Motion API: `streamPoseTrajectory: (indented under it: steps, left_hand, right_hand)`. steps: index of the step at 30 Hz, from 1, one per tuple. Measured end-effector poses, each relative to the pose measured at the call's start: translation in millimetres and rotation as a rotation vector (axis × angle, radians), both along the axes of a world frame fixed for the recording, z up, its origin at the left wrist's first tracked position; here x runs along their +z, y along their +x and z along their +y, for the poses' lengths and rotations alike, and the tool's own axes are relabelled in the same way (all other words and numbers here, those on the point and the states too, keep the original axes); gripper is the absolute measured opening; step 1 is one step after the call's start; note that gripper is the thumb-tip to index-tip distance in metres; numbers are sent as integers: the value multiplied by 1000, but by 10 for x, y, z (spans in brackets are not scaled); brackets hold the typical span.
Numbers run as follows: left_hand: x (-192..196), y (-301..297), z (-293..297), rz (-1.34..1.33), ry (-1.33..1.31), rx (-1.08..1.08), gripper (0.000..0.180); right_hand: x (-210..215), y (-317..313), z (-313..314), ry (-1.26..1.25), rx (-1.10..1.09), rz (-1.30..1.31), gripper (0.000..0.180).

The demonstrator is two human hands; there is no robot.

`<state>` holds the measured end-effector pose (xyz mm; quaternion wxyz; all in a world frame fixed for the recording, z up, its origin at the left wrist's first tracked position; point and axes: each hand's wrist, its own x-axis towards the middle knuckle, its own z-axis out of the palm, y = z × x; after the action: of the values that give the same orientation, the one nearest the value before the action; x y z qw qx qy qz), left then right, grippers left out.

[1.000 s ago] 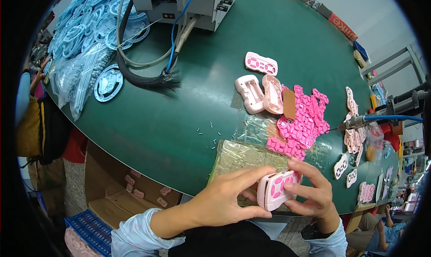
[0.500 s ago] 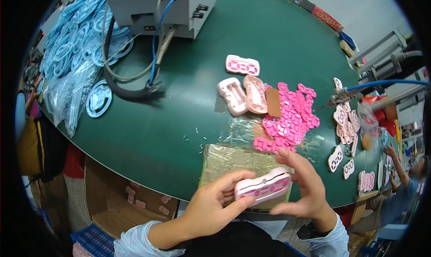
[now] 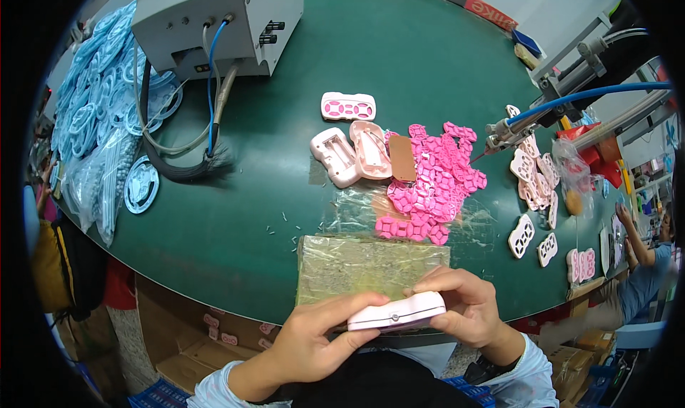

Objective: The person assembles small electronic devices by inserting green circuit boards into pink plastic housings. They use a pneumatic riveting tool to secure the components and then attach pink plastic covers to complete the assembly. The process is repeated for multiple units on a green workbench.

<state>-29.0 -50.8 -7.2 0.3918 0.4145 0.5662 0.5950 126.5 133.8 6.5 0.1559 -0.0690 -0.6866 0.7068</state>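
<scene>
A white and pale pink controller-shaped plastic case is held edge-on between my two hands. My left hand closes on its left end, thumb below and fingers above. My right hand pinches the right end. A dark seam and a small round metal-looking spot show along the edge that is up; the pink-buttoned face is mostly hidden. Just beyond lies a film-wrapped flat block. Farther off are a pile of bright pink button pads, two open case halves and a closed case with pink buttons.
A grey machine box with cables stands at the back left, beside a heap of light blue plastic rings. A metal arm with a blue hose reaches in from the right above pale faceplates. A co-worker sits far right.
The case has been turned so its seam edge shows instead of the buttons. My right hand, formerly spread beside it, has closed on its right end. The view has shifted slightly.
</scene>
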Motion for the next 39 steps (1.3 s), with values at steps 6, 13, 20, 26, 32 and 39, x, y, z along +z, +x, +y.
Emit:
streamPoseTrajectory:
  steps: [6,13,20,26,32,39]
  left_hand:
    - [-49,193,70,-307,-18,52,39]
    - [105,149,202,297,114,92,37]
    - [198,202,222,281,92,124,36]
    - [119,227,250,195,161,114,37]
    - [54,299,247,217,179,212,36]
    - [62,232,334,184,240,239,35]
  right_hand:
    - [89,-2,-33,38,-44,-83,24]
    - [70,-34,-33,143,-51,40,37]
    - [11,16,-126,102,-136,-13,33]
    - [-103,45,-97,8,-145,37,32]
    - [-81,-4,-193,-20,-215,97,30]
    - [-59,-43,-113,99,-171,62,33]
